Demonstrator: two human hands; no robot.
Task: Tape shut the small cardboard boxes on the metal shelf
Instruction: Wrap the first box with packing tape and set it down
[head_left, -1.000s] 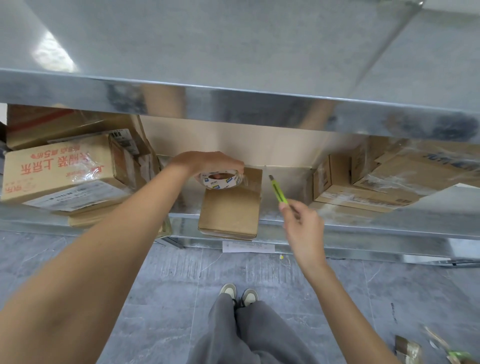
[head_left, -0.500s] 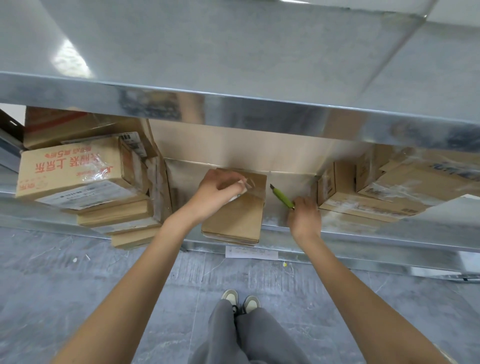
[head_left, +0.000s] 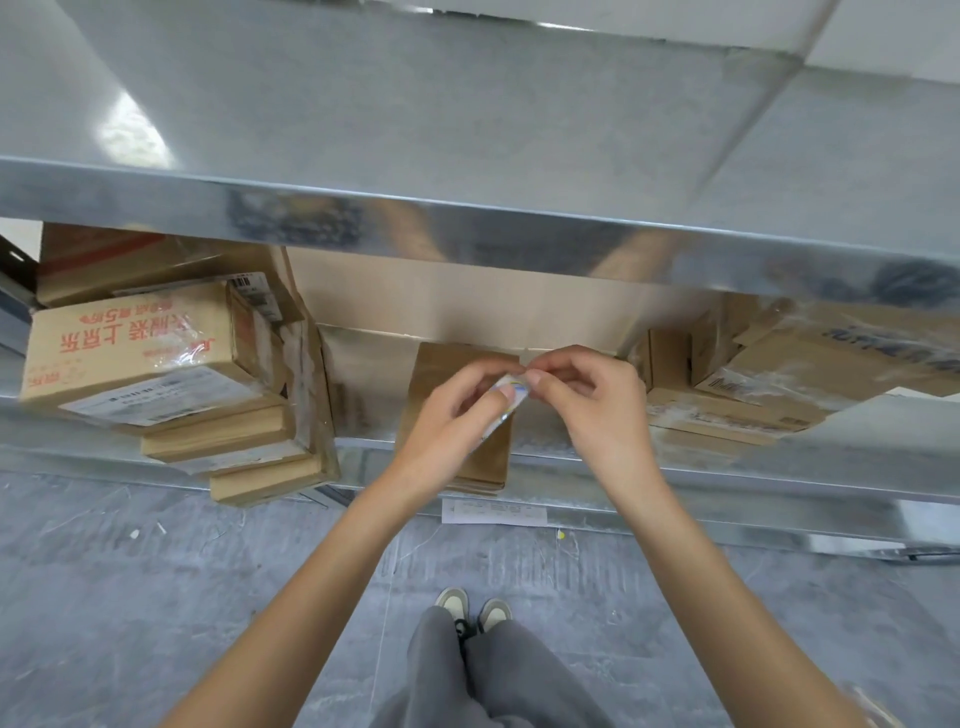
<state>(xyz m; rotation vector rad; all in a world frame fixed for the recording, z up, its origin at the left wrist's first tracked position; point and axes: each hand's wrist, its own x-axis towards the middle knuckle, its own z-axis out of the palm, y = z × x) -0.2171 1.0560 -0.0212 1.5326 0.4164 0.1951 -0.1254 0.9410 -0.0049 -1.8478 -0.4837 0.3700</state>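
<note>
Small cardboard box (head_left: 457, 415), at front edge of metal shelf (head_left: 727, 462), overhanging slightly; top seam hidden behind hands, taping judged unfinished. Tape roll (head_left: 506, 397), held over box in left hand (head_left: 447, 421), fingers curled round it. Right hand (head_left: 587, 400), thumb and forefinger pinching at roll's edge, apparently picking up tape end. Stacked cartons (head_left: 156, 364) toward left end, further boxes (head_left: 769, 384) toward right end, several film-wrapped; sealing state not discernible.
</note>
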